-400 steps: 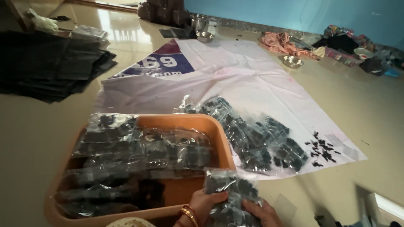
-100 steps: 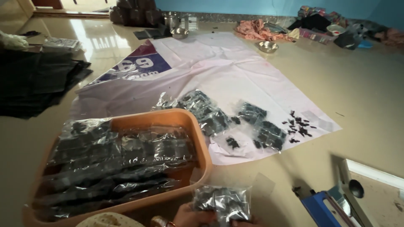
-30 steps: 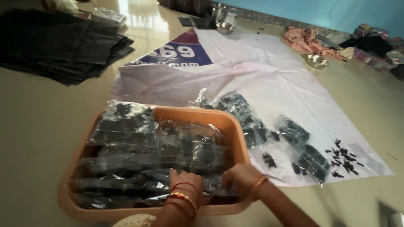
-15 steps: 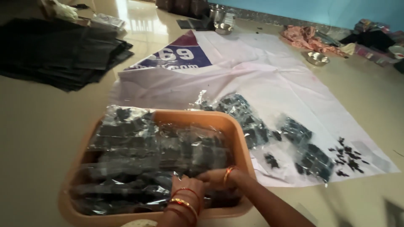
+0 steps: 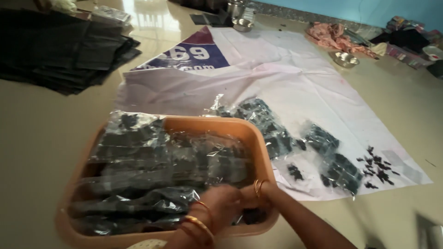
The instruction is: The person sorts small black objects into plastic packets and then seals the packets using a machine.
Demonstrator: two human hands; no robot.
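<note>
**Both hands in tub of bagged parts**

Left hand (image 5: 217, 207) & right hand (image 5: 247, 198) meet at near right corner of orange plastic tub (image 5: 258, 138) on the floor, pressing on clear packets of small black parts (image 5: 161, 170). Motion blur: cannot tell if either grip is spread or pinching. More packets (image 5: 332, 161) lie on white sheet (image 5: 286, 83) beyond.

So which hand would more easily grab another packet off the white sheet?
Probably the right hand: it's at the tub's right edge, nearest the packets on the sheet; the left hand is further in.
</note>
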